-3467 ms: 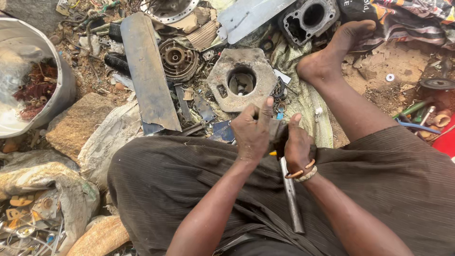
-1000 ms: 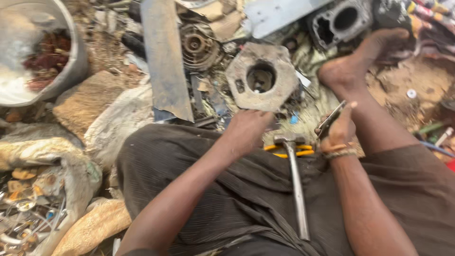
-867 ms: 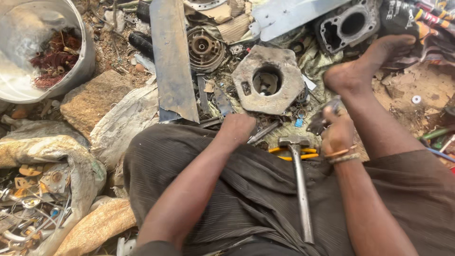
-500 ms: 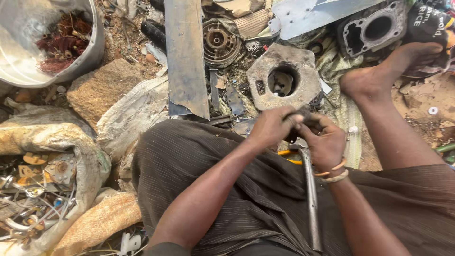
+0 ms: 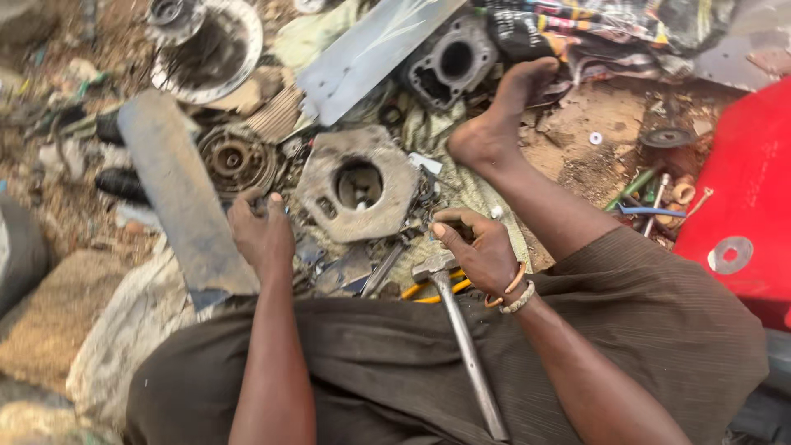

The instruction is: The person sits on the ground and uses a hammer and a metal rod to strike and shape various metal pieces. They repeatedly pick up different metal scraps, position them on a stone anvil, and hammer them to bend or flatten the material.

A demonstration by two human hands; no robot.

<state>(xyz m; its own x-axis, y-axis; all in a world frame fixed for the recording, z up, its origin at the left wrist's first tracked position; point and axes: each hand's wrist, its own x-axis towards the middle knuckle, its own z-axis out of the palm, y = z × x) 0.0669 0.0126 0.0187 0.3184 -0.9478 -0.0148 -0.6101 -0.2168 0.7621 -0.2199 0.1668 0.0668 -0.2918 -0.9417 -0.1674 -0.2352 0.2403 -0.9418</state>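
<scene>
The right hand (image 5: 482,251) curls in a narrow grip around a small dark piece I cannot identify, just above the hammer (image 5: 457,330) lying across the lap. The left hand (image 5: 262,235) reaches loosely into the scrap beside the grey round-holed housing (image 5: 358,194), holding nothing visible. This looks like sorting small parts; picking cleanly calls for pinching fingertips.

Brown robe, wrist bangles (image 5: 517,290), barefoot.

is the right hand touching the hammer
Apart. The head view shows the right hand curled just above the hammer, whose head sits beside the thumb with a thin gap.
</scene>
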